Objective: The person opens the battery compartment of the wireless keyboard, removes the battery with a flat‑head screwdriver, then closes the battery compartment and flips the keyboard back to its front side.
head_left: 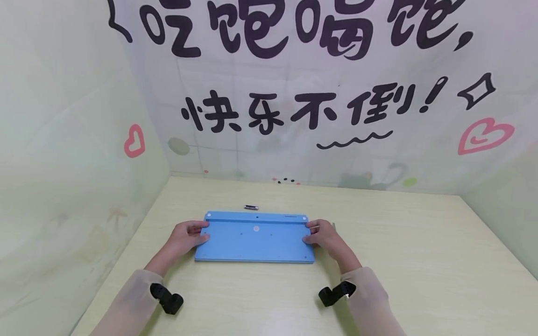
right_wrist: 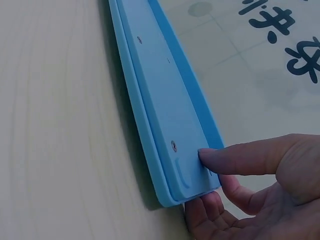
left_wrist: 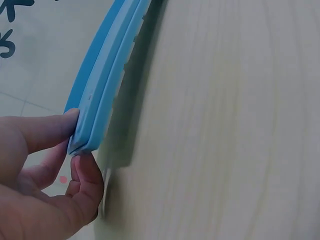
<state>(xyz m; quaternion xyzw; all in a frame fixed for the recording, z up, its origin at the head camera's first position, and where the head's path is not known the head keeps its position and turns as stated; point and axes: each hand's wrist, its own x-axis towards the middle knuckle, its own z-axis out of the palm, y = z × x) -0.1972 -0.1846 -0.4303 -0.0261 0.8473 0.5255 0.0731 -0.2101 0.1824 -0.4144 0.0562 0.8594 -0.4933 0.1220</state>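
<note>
A light-blue keyboard [head_left: 254, 245] lies underside up, its raised ridge on the far side and small screw holes in its back. In the left wrist view, key edges show beneath the keyboard [left_wrist: 100, 90], with a shadow on the tabletop under it. My left hand [head_left: 185, 240] grips its left end, thumb on the back and fingers curled below. On the other end, my right hand [head_left: 325, 234] pinches the same way, its thumb near a screw in the right wrist view. Just beyond the ridge lies a small dark battery [head_left: 251, 207].
A pale wooden table [head_left: 399, 252] stretches around the keyboard. Behind it hangs a printed wall cloth [head_left: 260, 154] with large dark characters, and side walls stand left and right. A thin object [head_left: 334, 226] shows partly behind my right hand; its kind is unclear.
</note>
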